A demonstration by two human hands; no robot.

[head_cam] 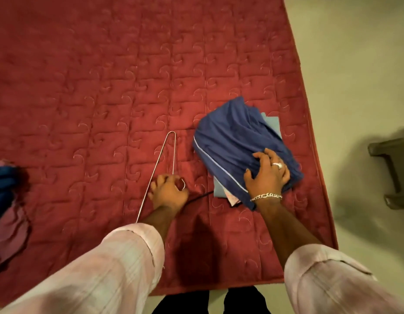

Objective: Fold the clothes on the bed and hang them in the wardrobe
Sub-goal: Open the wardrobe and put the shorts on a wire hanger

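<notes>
Here, seen from the head camera looking down, a red quilted bed (pixel 105 75) fills most of the view, and everything else sits in relation to it. Near the bed's right edge lies a folded blue garment (pixel 232 137) with a thin pale stripe along one side. It rests on top of a light blue folded cloth (pixel 219 191), whose corners stick out beneath it at the near and far ends; something pinkish peeks out between them, too small to make out.

The right hand (pixel 267 175) presses down on the near end of the blue garment, fingers spread and slightly curled into the fabric, a ring on one finger and a chain bracelet at the wrist. I cannot tell whether it grips the cloth or only holds it flat.

Toward the middle of the bed's near side, a thin metal hanger (pixel 161 155) lies flat on the quilt. The left hand (pixel 168 192) is closed around its hook end, fingers curled over the wire.

At the bed's left edge sits a loose heap of clothes (pixel 6 207), dark blue over pink, unfolded. Both arms wear pale pink sleeves rolled up the forearm. Off the bed's right side, on the pale floor (pixel 355 75), stands part of a dark stool (pixel 393 159).
</notes>
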